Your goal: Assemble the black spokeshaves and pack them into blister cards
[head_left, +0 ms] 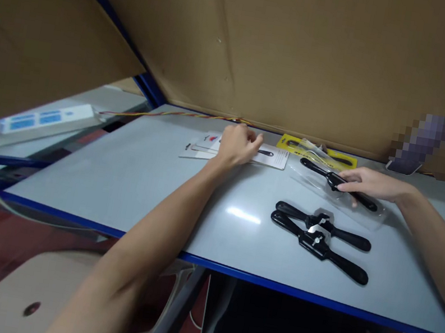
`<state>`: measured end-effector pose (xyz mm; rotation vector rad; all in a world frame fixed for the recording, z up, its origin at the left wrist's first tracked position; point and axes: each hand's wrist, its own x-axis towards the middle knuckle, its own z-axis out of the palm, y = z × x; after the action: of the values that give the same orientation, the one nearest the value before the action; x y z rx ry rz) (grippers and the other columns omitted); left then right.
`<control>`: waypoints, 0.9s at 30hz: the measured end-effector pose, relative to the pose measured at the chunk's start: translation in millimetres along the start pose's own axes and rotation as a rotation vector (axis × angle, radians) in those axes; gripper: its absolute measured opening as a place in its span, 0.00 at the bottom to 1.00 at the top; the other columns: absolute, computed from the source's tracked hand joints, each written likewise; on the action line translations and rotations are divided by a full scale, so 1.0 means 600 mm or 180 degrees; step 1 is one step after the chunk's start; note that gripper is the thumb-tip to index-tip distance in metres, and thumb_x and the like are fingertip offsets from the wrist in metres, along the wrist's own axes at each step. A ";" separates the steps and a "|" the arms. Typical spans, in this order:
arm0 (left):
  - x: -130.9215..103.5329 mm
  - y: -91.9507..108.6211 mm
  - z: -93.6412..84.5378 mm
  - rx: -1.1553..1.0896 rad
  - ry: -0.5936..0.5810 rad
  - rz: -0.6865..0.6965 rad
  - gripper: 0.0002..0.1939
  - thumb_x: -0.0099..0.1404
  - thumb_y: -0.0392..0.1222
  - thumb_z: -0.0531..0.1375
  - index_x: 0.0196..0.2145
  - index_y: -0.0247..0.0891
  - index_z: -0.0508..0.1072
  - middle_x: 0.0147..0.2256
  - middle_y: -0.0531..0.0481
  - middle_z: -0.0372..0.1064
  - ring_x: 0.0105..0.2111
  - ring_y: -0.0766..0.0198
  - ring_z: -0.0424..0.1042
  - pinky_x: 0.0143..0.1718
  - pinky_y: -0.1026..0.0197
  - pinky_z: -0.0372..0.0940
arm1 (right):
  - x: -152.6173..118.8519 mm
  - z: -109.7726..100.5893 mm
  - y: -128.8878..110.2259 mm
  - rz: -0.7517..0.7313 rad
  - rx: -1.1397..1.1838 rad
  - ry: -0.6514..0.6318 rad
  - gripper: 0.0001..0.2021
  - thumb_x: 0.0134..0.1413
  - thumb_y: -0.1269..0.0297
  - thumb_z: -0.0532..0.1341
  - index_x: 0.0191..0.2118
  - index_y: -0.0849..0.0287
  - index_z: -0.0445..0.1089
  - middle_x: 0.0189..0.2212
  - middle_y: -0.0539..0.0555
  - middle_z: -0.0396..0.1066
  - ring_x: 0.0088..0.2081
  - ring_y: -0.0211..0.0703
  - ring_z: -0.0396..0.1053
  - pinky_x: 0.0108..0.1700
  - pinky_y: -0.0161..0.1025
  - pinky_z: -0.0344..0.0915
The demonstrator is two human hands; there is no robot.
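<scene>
A black spokeshave (315, 168) lies over clear plastic packaging (362, 214) at the right of the table. My right hand (367, 182) has its thumb and fingers closed on the spokeshave's middle. Two more black spokeshaves, one (351, 239) just behind the other (345, 265), lie side by side nearer the front edge, with metal blades at their centres. My left hand (237, 143) rests over white printed backing cards (277, 158), its fingers curled; whatever they hold is hidden. Behind the plastic lies a yellow card (345, 160) with a tool picture on it.
The grey table (119, 172) has a blue front edge. Brown board walls (330, 54) rise at the back and left. A power strip (47, 117) sits at left, its wires running along the back. A pixelated purple object (420, 145) stands back right; a stool (32, 282) is below left.
</scene>
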<state>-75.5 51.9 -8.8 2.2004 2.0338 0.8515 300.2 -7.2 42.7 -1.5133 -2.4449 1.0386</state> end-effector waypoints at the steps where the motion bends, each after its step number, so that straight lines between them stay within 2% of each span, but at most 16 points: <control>1: 0.000 0.001 -0.001 0.0114 -0.0117 0.0022 0.21 0.71 0.53 0.52 0.27 0.38 0.73 0.28 0.44 0.69 0.35 0.53 0.68 0.49 0.49 0.61 | 0.001 -0.001 -0.005 0.0036 -0.0136 0.0004 0.29 0.58 0.32 0.62 0.46 0.52 0.81 0.39 0.55 0.81 0.35 0.50 0.76 0.42 0.48 0.71; 4: 0.000 0.003 -0.003 0.0192 -0.0386 0.0055 0.26 0.75 0.54 0.48 0.30 0.36 0.75 0.27 0.43 0.69 0.35 0.53 0.67 0.48 0.49 0.61 | 0.000 -0.004 -0.023 0.0105 -0.0905 0.0208 0.28 0.61 0.32 0.58 0.38 0.55 0.78 0.34 0.56 0.77 0.35 0.51 0.73 0.39 0.46 0.65; 6: -0.001 0.001 -0.001 0.0168 -0.0399 0.0104 0.25 0.76 0.53 0.47 0.40 0.35 0.78 0.32 0.41 0.73 0.36 0.52 0.69 0.47 0.50 0.62 | -0.001 -0.004 -0.031 0.0123 -0.1304 0.0437 0.26 0.63 0.34 0.58 0.39 0.55 0.77 0.35 0.57 0.78 0.37 0.53 0.73 0.40 0.45 0.62; 8: -0.003 -0.001 0.004 0.0230 -0.0356 0.0268 0.23 0.75 0.52 0.50 0.53 0.35 0.77 0.43 0.37 0.77 0.43 0.48 0.72 0.50 0.49 0.64 | 0.000 -0.001 -0.032 0.0171 -0.1490 0.0585 0.25 0.64 0.36 0.57 0.42 0.54 0.77 0.39 0.59 0.79 0.40 0.55 0.74 0.41 0.45 0.62; 11: -0.007 -0.006 0.015 0.0488 -0.0519 0.0547 0.27 0.74 0.54 0.52 0.62 0.37 0.73 0.60 0.32 0.71 0.59 0.39 0.67 0.58 0.41 0.62 | 0.003 0.006 -0.024 0.0264 -0.1632 0.0749 0.25 0.66 0.38 0.57 0.48 0.55 0.77 0.42 0.60 0.81 0.42 0.56 0.76 0.40 0.44 0.63; 13: -0.009 -0.010 0.021 0.0608 -0.0709 0.0616 0.28 0.76 0.57 0.50 0.61 0.38 0.74 0.64 0.30 0.68 0.63 0.34 0.63 0.60 0.34 0.60 | 0.007 0.010 -0.018 0.0318 -0.1603 0.0948 0.24 0.65 0.41 0.59 0.53 0.54 0.78 0.45 0.59 0.83 0.44 0.57 0.78 0.41 0.45 0.65; 16: -0.009 -0.013 0.024 0.0574 -0.0736 0.0749 0.27 0.77 0.58 0.49 0.57 0.38 0.75 0.60 0.30 0.71 0.62 0.35 0.64 0.61 0.33 0.58 | 0.010 0.016 -0.014 0.0382 -0.1526 0.1353 0.25 0.60 0.44 0.66 0.57 0.49 0.79 0.46 0.55 0.85 0.47 0.61 0.79 0.42 0.49 0.68; 19: -0.009 -0.011 0.023 0.0452 -0.0428 0.0886 0.24 0.76 0.57 0.51 0.56 0.37 0.73 0.58 0.30 0.71 0.61 0.37 0.65 0.63 0.35 0.56 | 0.013 0.027 -0.017 0.0332 -0.1367 0.1764 0.27 0.53 0.43 0.70 0.56 0.48 0.81 0.45 0.53 0.86 0.46 0.62 0.81 0.44 0.51 0.70; 22: -0.007 -0.006 0.019 0.0213 0.0031 0.0939 0.24 0.77 0.59 0.52 0.55 0.38 0.71 0.58 0.31 0.72 0.61 0.38 0.67 0.65 0.37 0.54 | 0.019 0.042 -0.022 0.0273 -0.0914 0.2039 0.27 0.59 0.44 0.65 0.57 0.54 0.82 0.43 0.56 0.85 0.44 0.60 0.81 0.44 0.50 0.71; 24: -0.005 -0.004 0.013 0.0051 0.0223 0.0967 0.23 0.77 0.60 0.50 0.52 0.41 0.72 0.53 0.34 0.75 0.57 0.40 0.70 0.65 0.39 0.54 | 0.026 0.054 -0.023 0.0387 -0.0779 0.2129 0.26 0.64 0.46 0.60 0.56 0.58 0.82 0.43 0.59 0.85 0.44 0.59 0.81 0.44 0.49 0.71; 27: 0.000 -0.007 -0.002 -0.0048 0.0469 0.0879 0.22 0.78 0.61 0.50 0.48 0.42 0.73 0.49 0.36 0.77 0.54 0.41 0.72 0.62 0.39 0.57 | 0.036 0.071 -0.023 0.0614 -0.0936 0.2033 0.23 0.66 0.48 0.58 0.51 0.57 0.84 0.41 0.60 0.85 0.43 0.58 0.80 0.44 0.48 0.70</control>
<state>-80.0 52.2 -9.6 2.5193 1.7949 1.0785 261.3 -14.9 12.3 -1.8296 -2.0719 0.1457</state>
